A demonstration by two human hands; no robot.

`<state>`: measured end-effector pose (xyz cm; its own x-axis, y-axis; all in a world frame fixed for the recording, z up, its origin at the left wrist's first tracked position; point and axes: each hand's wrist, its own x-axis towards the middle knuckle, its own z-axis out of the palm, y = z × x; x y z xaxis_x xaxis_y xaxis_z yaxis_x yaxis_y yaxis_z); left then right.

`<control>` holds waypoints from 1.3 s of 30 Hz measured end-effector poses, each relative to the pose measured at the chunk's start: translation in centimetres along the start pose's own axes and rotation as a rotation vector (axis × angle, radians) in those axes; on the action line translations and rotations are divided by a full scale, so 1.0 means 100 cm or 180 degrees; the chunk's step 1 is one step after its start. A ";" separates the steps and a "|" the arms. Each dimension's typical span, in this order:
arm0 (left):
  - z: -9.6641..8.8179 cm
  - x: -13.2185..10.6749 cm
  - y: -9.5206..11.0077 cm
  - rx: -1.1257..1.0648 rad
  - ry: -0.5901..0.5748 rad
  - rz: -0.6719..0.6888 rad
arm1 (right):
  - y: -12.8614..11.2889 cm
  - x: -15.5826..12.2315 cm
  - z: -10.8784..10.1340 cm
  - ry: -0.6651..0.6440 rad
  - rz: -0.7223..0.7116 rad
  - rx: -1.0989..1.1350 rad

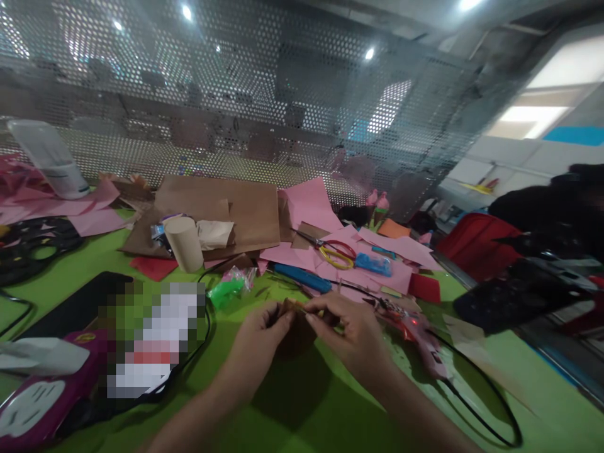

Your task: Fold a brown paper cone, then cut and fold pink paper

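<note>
We're holding a brown piece (296, 336) between both hands, low centre over the green table (292, 409).

Left hand (262, 336): fingers are curling in narrow, thumb and forefinger pinching the piece's left side. Right hand (352, 333): fingers (321, 314) are clamping tight on its top edge, tips almost meeting the left thumb. The hands are hiding most of the piece, so we can't tell its shape or whether it's touching the table.

Room to move:
- Right: a glue gun (425, 343) is lying just beside the right hand, its cable (491, 402) looping towards the near right edge. Tight on that side.
- Behind: a blue cutter (302, 278) and scissors (336, 253) are lying on pink paper (311, 201), near the fingertips.
- Back left: a green bag (229, 289) is sitting near the left hand, and a roll (184, 244) is standing upright further back, against brown sheets (245, 211).
- Left: a phone (70, 308) and power strip (38, 402) are lying well apart from us.
- Near side: bare table is showing between our forearms.

A mesh screen (236, 94) is closing off the far edge. The right edge is running diagonally, with a person in dark clothes (561, 207) sitting beyond it.
</note>
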<state>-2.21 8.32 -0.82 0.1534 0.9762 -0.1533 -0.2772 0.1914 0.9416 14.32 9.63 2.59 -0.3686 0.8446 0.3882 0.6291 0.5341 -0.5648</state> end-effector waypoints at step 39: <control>0.002 -0.001 0.004 0.0615 0.0084 0.0228 | 0.000 -0.001 0.005 -0.0147 0.0177 -0.0186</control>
<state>-2.15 8.26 -0.41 0.1141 0.9894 -0.0893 -0.0990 0.1008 0.9900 14.07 9.56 2.17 -0.3623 0.8744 0.3227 0.6879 0.4845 -0.5404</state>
